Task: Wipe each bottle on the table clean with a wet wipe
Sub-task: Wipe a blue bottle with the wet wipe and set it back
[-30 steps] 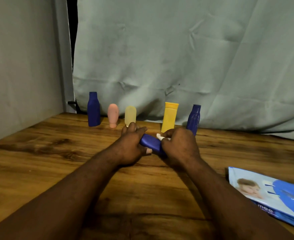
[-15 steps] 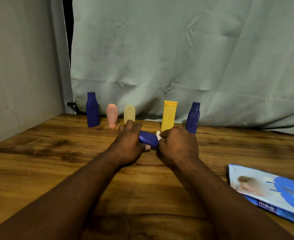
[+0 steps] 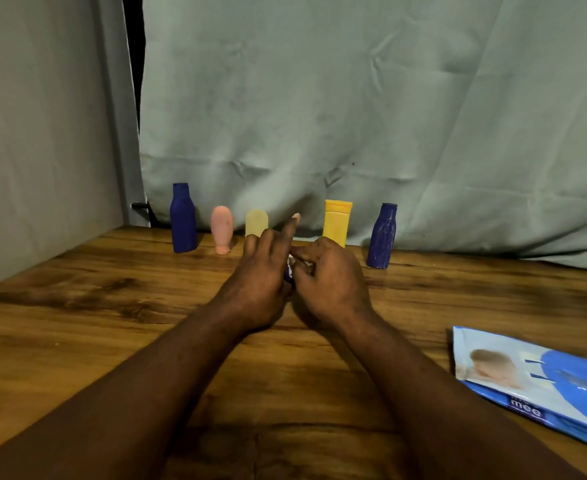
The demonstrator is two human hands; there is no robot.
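Blue bottle (image 3: 288, 273) sits wedged between both hands, only a sliver showing so its long axis can't be read, left hand (image 3: 262, 271) curled round it with forefinger (image 3: 294, 225) poking up, right hand (image 3: 330, 275) pinching the wipe (image 3: 290, 261) against it, over the wooden table (image 3: 112, 323), row of bottles (image 3: 183, 220) by the curtain (image 3: 389, 116), wipes pack (image 3: 534, 379) right.

**Clasped hands are hiding the work between them**

The left hand (image 3: 261, 282) and right hand (image 3: 330, 285) are covering nearly all of the blue bottle (image 3: 288, 274), and neither grip is showing. A white fleck (image 3: 290, 261) is appearing too small to tell. The left hand is masking the pale yellow bottle's (image 3: 256, 223) base. The right edge is cutting off the wipes pack (image 3: 534, 382).
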